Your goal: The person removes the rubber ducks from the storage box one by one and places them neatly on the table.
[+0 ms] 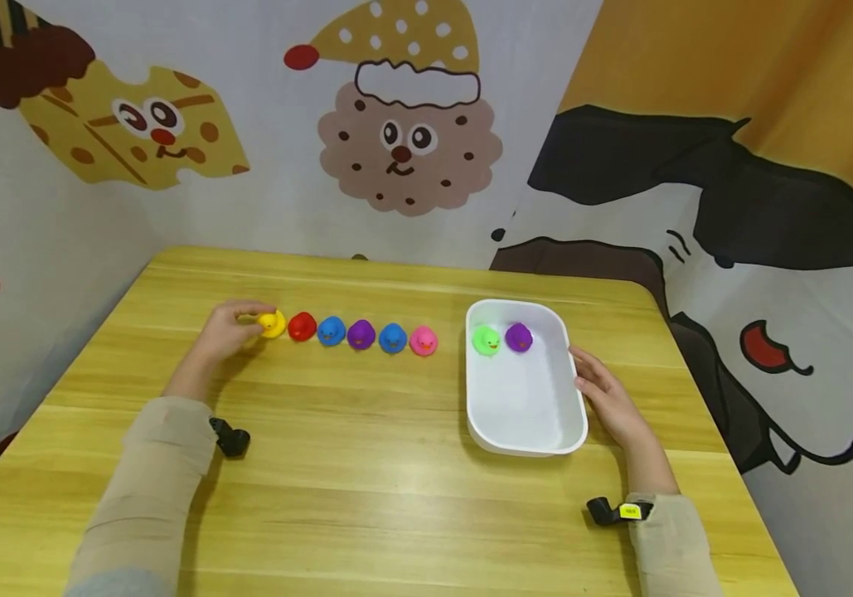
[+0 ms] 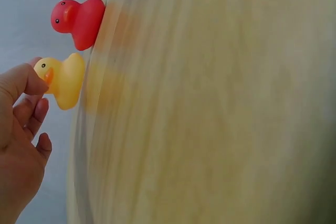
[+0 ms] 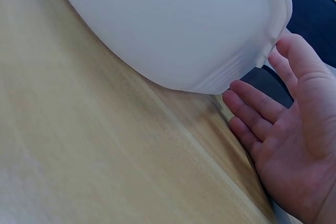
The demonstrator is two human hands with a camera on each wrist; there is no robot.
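Note:
My left hand pinches the head of a yellow rubber duck between thumb and fingers, at the left end of a row. In the left wrist view the yellow duck sits beside a red duck. Rightward from the red duck the row runs blue, purple, blue and pink. My right hand, fingers relaxed, touches the right side of a white plastic tub. A green duck and a purple duck sit inside it.
Everything stands on a light wooden table. Its back edge meets a wall covering with cartoon prints. A patterned cloth hangs along the right side. Each sleeve carries a small black wrist camera.

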